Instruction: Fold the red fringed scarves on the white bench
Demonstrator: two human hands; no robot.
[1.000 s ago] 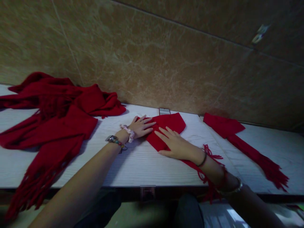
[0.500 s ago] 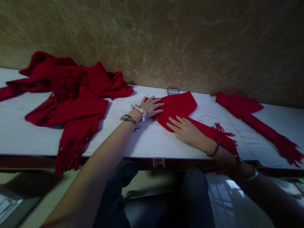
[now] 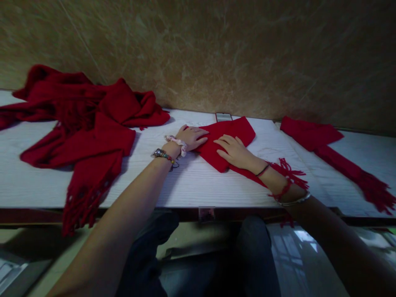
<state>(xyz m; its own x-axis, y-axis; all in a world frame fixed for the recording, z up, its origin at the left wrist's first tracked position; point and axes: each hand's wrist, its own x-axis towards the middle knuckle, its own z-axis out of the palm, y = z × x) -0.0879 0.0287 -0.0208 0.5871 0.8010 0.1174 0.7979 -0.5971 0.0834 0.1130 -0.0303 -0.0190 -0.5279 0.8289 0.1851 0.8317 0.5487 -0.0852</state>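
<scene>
A folded red scarf (image 3: 244, 130) lies flat in front of me, its fringed end stretching to the right beneath my right forearm. My left hand (image 3: 192, 138) rests palm down on the scarf's left end, fingers extended. On the middle of the folded part lies my right hand (image 3: 233, 152), flat with fingers somewhat apart. Both hands press on the cloth without gripping it. Part of the scarf is hidden under my hands and right wrist.
A loose heap of red scarves (image 3: 105, 103) covers the table's left side, one fringe hanging over the front edge. Another folded red scarf (image 3: 312, 134) lies at right. A phone (image 3: 223, 117) sits behind the middle scarf, near the marbled wall (image 3: 198, 53). The white table (image 3: 182, 189) has a seam at right.
My right hand has slid up and slightly left across the scarf, still flat. My left hand has shifted slightly left. The view has turned a little, so the left heap appears further left.
</scene>
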